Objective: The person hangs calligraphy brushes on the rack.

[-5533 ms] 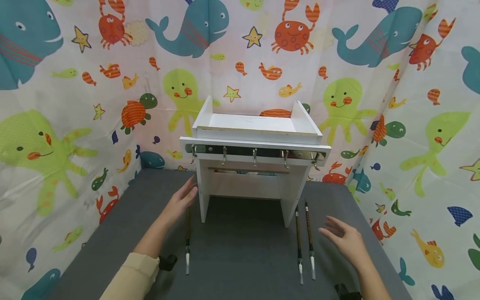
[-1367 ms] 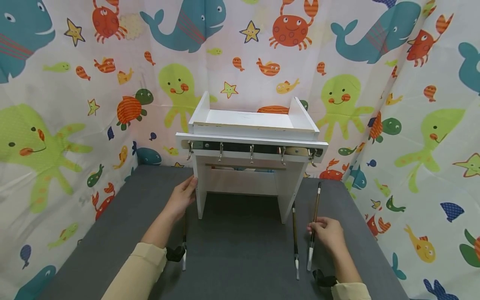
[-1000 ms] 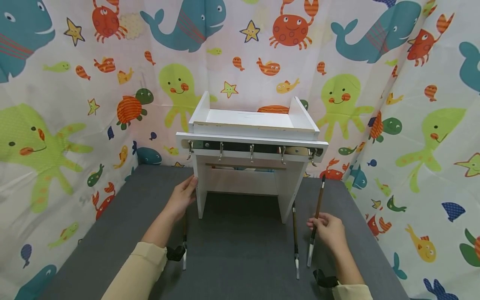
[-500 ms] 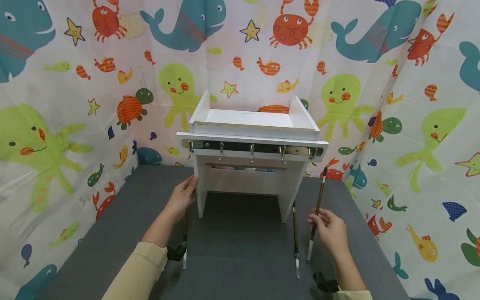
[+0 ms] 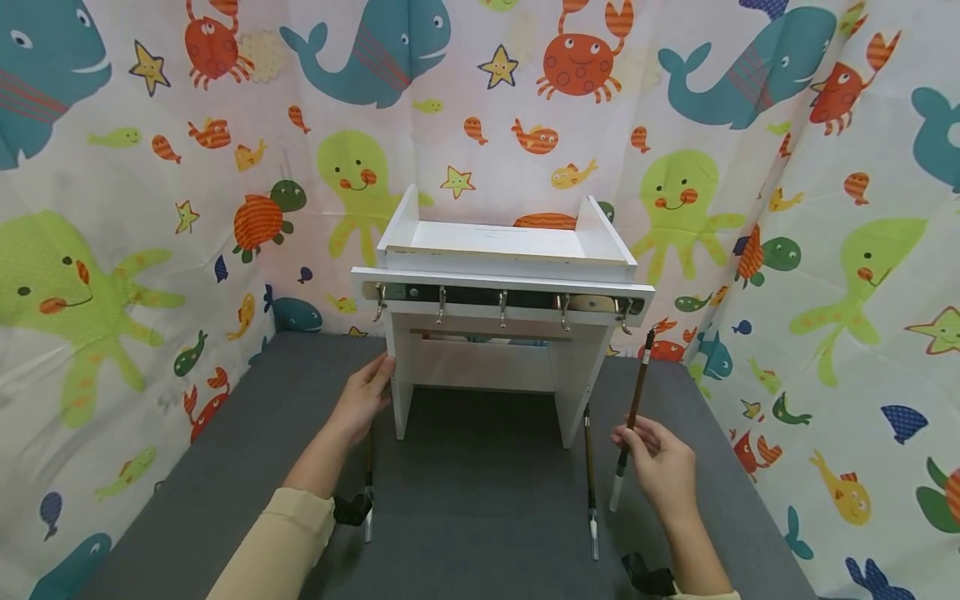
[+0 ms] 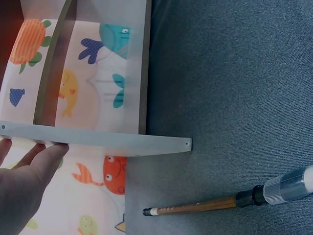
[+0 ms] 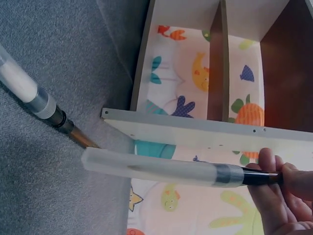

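A small white shelf (image 5: 506,268) with a row of metal hooks (image 5: 503,310) along its front stands on the grey table. My left hand (image 5: 358,404) rests its fingertips against the shelf's left side panel (image 6: 98,139), thumb and fingers fairly straight. In my right hand (image 5: 660,467) a calligraphy brush (image 5: 637,392) is pinched between thumb and fingers, its clear-capped bristle end (image 7: 161,169) low and towards me, its handle slanting up to the right of the shelf. In the right wrist view the capped end hangs over the table, apart from the shelf's side panel.
A second capped brush (image 5: 590,475) lies by the shelf's right leg. Another brush (image 6: 195,206) lies on the left, partly behind my left wrist in the head view. A curtain (image 5: 480,92) printed with sea animals encloses the table (image 5: 480,508) at the back and sides.
Since the oldest frame, my left hand has come to touch the shelf's side. My right hand has taken hold of the outer right brush and raised it, handle end tilting upward.
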### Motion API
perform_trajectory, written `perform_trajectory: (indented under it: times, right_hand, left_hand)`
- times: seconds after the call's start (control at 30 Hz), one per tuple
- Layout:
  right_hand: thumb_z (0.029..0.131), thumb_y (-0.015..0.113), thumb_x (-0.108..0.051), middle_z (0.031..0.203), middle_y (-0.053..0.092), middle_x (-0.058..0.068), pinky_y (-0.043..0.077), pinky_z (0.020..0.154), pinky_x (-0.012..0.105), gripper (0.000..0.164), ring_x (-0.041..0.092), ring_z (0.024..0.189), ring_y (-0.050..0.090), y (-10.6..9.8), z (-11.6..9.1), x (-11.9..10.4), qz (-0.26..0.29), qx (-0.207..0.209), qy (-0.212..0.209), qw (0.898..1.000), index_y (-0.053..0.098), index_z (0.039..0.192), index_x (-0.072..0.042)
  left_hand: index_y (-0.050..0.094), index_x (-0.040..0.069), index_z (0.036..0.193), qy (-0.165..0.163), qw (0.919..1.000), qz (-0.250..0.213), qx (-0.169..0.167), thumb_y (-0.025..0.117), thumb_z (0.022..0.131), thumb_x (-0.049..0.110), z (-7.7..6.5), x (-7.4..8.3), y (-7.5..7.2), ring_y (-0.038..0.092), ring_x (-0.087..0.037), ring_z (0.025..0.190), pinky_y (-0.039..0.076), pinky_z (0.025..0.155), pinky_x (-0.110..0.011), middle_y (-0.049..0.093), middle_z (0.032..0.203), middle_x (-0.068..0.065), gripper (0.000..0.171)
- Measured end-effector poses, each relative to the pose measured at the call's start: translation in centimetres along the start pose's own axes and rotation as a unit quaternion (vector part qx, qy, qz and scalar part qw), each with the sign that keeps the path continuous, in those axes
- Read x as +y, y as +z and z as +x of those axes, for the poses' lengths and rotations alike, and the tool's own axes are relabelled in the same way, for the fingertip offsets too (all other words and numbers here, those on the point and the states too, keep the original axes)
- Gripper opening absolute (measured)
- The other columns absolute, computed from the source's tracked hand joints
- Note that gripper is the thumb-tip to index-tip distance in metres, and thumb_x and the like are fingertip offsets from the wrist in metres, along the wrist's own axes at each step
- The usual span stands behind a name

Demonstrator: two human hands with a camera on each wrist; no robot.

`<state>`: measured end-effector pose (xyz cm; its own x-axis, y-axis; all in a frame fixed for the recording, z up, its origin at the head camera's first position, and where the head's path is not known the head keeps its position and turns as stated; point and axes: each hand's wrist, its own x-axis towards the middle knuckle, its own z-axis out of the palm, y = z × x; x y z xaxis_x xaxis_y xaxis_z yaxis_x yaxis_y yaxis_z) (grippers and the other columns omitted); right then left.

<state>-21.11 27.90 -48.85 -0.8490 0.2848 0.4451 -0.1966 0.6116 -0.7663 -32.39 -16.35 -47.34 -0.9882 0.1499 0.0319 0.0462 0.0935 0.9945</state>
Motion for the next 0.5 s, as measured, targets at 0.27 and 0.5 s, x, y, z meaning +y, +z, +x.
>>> perform_trajectory:
  times: [0.27, 0.5]
  right_hand:
    - [0.094, 0.072, -0.008, 0.095, 0.079, 0.008, 0.053, 0.077, 0.006, 0.019, -0.006, 0.082, 0.071, 0.3, -0.2, -0.9, 0.044, 0.009, -0.044, 0.998, 0.073, 0.112, -0.003]
    - [0.091, 0.072, -0.001, 0.093, 0.078, 0.011, 0.055, 0.077, 0.009, 0.016, 0.002, 0.081, 0.074, 0.7, -0.6, -1.9, 0.095, -0.001, -0.099, 0.99, 0.074, 0.108, -0.002]
  left_hand:
    - [0.025, 0.014, 0.161, -0.017, 0.9998, -0.01, 0.005, 0.042, 0.103, 0.057, 0.0, 0.4, 0.1, 0.024, -0.037, 0.152, 0.032, 0.117, -0.058, 0.023, 0.167, -0.015, 0.075]
    - [0.023, 0.006, 0.161, -0.023, 0.9996, -0.013, 0.002, 0.039, 0.109, 0.044, -1.7, 3.0, 0.7, 0.022, -0.041, 0.152, 0.032, 0.117, -0.058, 0.021, 0.166, -0.021, 0.067]
